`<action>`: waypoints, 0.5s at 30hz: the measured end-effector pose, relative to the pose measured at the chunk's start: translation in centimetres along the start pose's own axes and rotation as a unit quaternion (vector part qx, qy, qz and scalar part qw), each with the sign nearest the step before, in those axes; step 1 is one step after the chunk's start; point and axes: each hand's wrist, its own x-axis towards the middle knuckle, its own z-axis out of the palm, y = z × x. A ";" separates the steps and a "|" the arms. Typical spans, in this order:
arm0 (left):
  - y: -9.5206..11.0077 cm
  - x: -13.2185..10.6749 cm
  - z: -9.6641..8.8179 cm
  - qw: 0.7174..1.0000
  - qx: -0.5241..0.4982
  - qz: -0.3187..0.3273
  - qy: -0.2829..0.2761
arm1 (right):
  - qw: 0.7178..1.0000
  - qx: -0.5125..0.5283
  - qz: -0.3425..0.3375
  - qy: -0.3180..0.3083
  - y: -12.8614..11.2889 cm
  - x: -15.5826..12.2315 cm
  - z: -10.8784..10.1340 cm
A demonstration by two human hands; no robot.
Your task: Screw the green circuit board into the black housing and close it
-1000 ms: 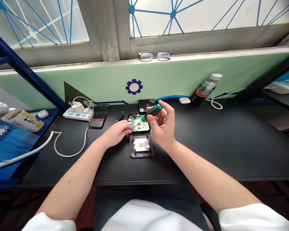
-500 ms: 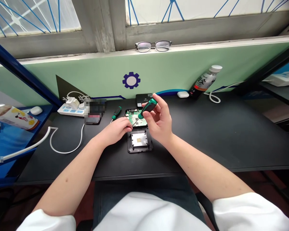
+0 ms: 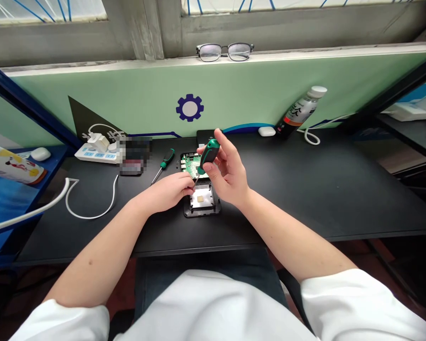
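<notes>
The right hand [image 3: 230,177] grips a green screwdriver [image 3: 206,157], now more upright than a second ago, its tip dropped from the green board [image 3: 189,164] to the seam by the open cover [image 3: 202,201]. The left hand [image 3: 172,189] stays pinched at the tip (what it pinches is too small to tell). Both parts lie mid-bench, toward the back edge. A spare screwdriver [image 3: 165,162] lies left; the bench's right half offers open room.
</notes>
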 end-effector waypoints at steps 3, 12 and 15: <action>0.8 -0.2 -0.1 0.998 -0.038 -0.007 -0.048 | 0.997 -0.018 -0.076 -0.016 -0.3 0.0 0.2; 0.7 -0.6 0.3 0.993 -0.084 -0.008 -0.083 | 0.987 -0.032 -0.148 -0.057 -0.6 -0.2 0.9; 0.8 -0.7 0.2 0.992 -0.088 0.001 -0.086 | 0.984 -0.044 -0.159 -0.065 -0.8 -0.3 1.1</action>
